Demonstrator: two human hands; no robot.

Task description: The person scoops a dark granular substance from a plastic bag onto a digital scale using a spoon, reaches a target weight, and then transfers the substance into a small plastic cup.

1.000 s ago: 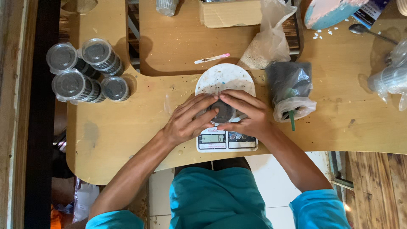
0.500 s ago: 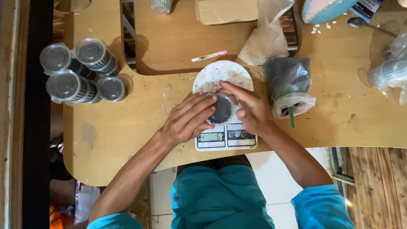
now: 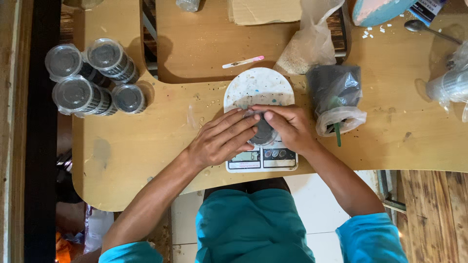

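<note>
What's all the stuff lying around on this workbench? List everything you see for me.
Kitchen scale: one, white, at the table's near edge, with a round stained platform.
Small container: one, dark, round, on the scale under both hands.
Lidded cups: four stacks lying on their sides, clear with dark contents, far left.
Dark bag: one, clear plastic with dark filling, right of the scale.
Grainy bag: one, clear, pale filling, behind the scale.
Stick: one, white with a pink tip, behind the scale.
Spoon: one, metal, far right.
Cardboard: one, tan, top edge.
Table: one, light wood.
Left hand: on the container.
Right hand: on the container.
</note>
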